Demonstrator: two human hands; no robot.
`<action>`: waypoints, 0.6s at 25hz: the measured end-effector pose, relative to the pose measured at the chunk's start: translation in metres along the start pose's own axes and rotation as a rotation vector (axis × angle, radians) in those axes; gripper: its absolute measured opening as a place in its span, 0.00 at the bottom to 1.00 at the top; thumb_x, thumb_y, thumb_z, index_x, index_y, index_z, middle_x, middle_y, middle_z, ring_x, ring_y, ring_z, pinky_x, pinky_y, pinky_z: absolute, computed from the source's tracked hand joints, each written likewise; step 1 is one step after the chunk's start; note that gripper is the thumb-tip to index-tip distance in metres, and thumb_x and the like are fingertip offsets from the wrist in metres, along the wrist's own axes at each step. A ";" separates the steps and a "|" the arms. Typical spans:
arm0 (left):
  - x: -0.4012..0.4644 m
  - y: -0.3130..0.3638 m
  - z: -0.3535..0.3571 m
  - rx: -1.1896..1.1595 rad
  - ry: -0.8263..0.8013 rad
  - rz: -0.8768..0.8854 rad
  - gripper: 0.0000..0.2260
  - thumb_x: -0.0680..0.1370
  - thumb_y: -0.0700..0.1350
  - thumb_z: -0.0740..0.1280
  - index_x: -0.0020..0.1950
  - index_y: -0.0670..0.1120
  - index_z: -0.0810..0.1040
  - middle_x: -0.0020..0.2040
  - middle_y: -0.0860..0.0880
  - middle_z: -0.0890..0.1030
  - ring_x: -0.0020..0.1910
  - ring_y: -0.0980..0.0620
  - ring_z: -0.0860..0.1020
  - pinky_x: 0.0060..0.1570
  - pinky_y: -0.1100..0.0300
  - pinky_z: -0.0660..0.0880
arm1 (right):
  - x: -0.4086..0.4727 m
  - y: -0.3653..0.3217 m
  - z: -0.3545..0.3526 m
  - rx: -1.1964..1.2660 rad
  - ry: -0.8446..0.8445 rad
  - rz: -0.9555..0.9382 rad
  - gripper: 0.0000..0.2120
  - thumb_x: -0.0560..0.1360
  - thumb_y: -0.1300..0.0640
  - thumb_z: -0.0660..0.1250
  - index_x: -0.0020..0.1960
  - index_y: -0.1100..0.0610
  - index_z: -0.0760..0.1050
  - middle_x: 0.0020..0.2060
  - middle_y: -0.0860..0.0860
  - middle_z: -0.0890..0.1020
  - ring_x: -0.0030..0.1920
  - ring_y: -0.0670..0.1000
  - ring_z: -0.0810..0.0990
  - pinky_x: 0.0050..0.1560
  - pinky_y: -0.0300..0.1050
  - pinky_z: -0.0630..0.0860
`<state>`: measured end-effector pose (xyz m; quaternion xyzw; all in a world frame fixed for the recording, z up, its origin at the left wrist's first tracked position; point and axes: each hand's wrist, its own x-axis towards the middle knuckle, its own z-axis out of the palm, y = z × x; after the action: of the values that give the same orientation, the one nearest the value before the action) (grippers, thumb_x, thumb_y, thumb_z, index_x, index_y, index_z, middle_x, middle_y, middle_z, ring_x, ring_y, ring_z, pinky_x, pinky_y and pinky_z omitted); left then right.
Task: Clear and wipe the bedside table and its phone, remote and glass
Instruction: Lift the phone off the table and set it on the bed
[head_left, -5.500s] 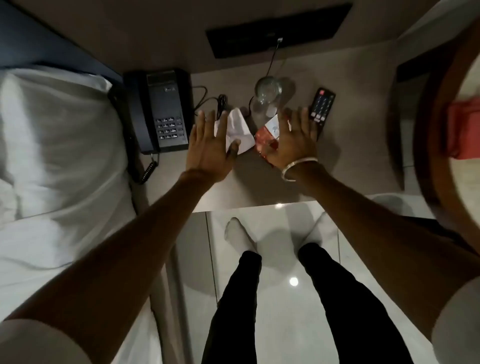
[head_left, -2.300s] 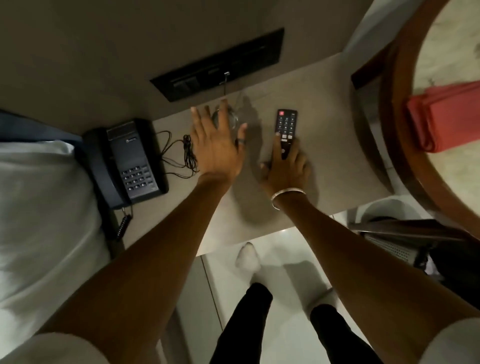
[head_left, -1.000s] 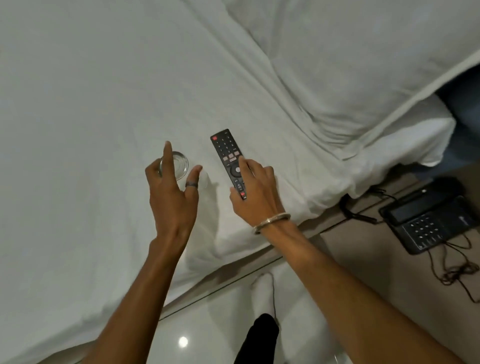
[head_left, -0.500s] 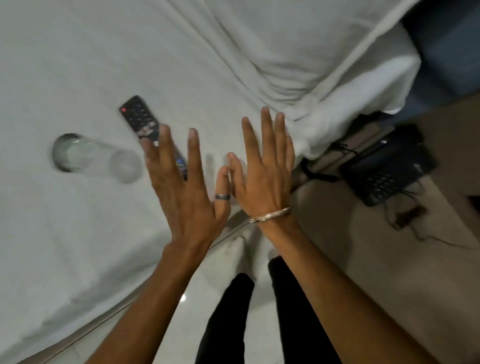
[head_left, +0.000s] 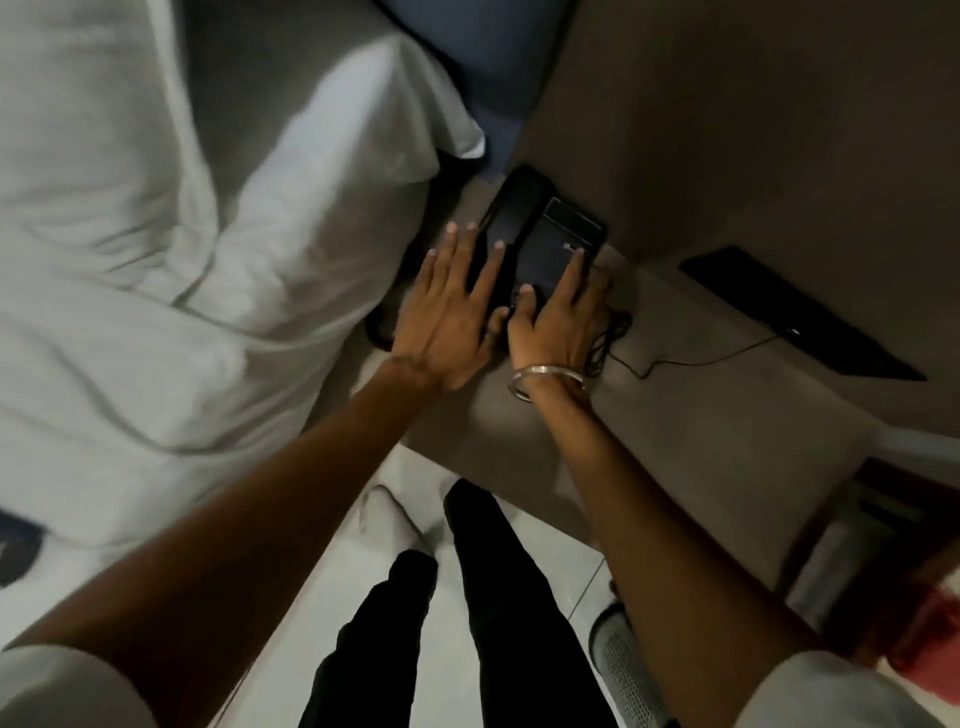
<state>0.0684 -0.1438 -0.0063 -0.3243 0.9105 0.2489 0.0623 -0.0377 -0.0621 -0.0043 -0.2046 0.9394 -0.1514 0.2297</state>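
The black phone (head_left: 563, 228) sits at the back left corner of the beige bedside table (head_left: 701, 415), against the wall. My left hand (head_left: 452, 312) lies flat over the handset side, fingers spread. My right hand (head_left: 563, 317), with a bangle at the wrist, rests on the keypad side, thumb and fingers apart. Neither hand clearly closes around the phone. The remote and the glass are out of view.
The phone's black cord (head_left: 615, 332) is bunched right of my right hand. A dark switch panel (head_left: 800, 312) is on the wall. White pillows (head_left: 311, 208) and bedding fill the left. A grey mesh bin (head_left: 628, 670) stands on the floor at the lower right.
I have turned from the bed back to the table. The remote and glass stayed on the bed. Both empty hands moved right and came down on the phone.
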 end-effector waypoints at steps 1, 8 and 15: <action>0.018 0.004 0.007 0.004 -0.043 -0.013 0.32 0.87 0.60 0.52 0.87 0.48 0.46 0.86 0.38 0.44 0.85 0.38 0.41 0.84 0.41 0.46 | 0.012 0.004 0.003 0.100 -0.024 0.075 0.36 0.82 0.47 0.61 0.83 0.54 0.49 0.82 0.62 0.51 0.80 0.64 0.56 0.76 0.59 0.61; 0.071 0.012 0.021 -0.438 0.066 -0.415 0.39 0.84 0.61 0.61 0.87 0.46 0.48 0.79 0.35 0.68 0.76 0.35 0.69 0.75 0.42 0.68 | 0.056 0.012 0.022 0.399 -0.093 0.355 0.26 0.84 0.44 0.54 0.79 0.54 0.62 0.76 0.59 0.68 0.72 0.62 0.70 0.73 0.58 0.68; -0.011 0.033 -0.005 -0.634 0.326 -0.549 0.33 0.82 0.64 0.59 0.84 0.54 0.57 0.72 0.41 0.75 0.70 0.42 0.74 0.68 0.51 0.70 | 0.009 0.015 -0.012 0.763 -0.065 0.079 0.19 0.83 0.50 0.57 0.68 0.59 0.73 0.58 0.50 0.82 0.58 0.39 0.81 0.58 0.33 0.76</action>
<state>0.0567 -0.1174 0.0146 -0.5920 0.6672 0.4356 -0.1208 -0.0557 -0.0507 -0.0029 -0.0729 0.8150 -0.4744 0.3247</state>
